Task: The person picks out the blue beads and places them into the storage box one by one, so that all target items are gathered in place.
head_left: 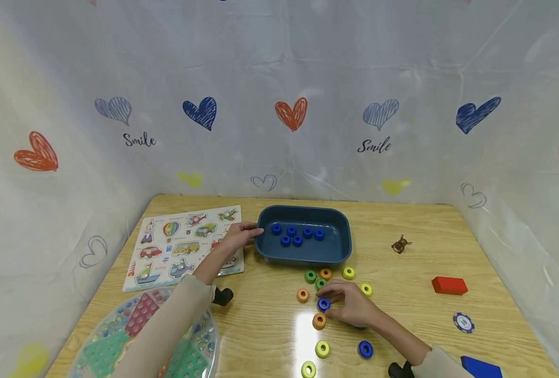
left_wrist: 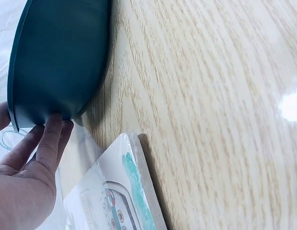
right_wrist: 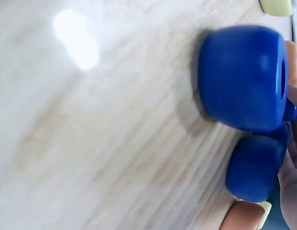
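Note:
My left hand holds the left end of a dark blue-green plastic bin, thumb at the rim and fingers against the outer wall. Several blue rings lie inside the bin. In front of it, my right hand pinches a blue ring between thumb and fingertips, low over the table. Another blue ring is mostly hidden beneath this hand in the head view. Nearer the front edge lies one more blue ring. Around the right hand are green rings, orange rings and yellow rings.
A vehicle picture puzzle board lies left of the bin, partly under my left forearm. Closer on the left is a round clear tray with coloured pieces. To the right are a small brown animal figure, red block, poker chip and blue block.

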Tool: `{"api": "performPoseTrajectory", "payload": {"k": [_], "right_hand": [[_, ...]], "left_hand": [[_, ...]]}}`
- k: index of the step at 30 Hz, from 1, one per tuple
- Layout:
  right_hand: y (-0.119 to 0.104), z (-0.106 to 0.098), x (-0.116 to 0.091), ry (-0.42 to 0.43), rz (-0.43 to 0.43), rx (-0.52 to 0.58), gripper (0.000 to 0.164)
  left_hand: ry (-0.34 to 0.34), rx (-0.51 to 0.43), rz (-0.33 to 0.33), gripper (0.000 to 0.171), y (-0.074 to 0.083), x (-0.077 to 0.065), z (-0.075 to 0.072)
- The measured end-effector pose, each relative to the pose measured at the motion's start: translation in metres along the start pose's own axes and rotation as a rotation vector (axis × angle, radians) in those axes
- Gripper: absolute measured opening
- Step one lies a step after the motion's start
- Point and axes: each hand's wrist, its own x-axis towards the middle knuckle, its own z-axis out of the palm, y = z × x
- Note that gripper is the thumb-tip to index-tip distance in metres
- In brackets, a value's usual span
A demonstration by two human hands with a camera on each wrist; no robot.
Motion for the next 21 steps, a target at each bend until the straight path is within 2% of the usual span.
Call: {"api": "performPoseTrajectory", "payload": {"k": [4, 10, 14, 18, 21], "right_hand": [[0.000, 0.000, 0.005, -0.005, 0.007, -0.014, 0.035], [0.011, -0.007, 0.008, 0.016, 0.019, 0.072, 0.039], [0.014, -0.018, 0.014, 0.042, -0.018, 0.081, 0.039], [0.003, -0.034, 0.029, 0.060, -0.067, 0.051, 0.039], [-0.008, -0.045, 0.045, 0.080, -0.047, 0.022, 0.037]], "left_hand": [[-0.006, -0.018, 0.005, 0.041, -0.001, 0.000, 0.000], [-0.010, -0.020, 0.007, 0.047, -0.001, 0.000, 0.000], [-0.001, -0.012, -0.003, 0.049, -0.001, 0.000, 0.000], [0.014, -0.005, -0.016, 0.049, -0.002, 0.000, 0.000], [0.014, -0.002, -0.020, 0.049, -0.002, 0.000, 0.001]]}}
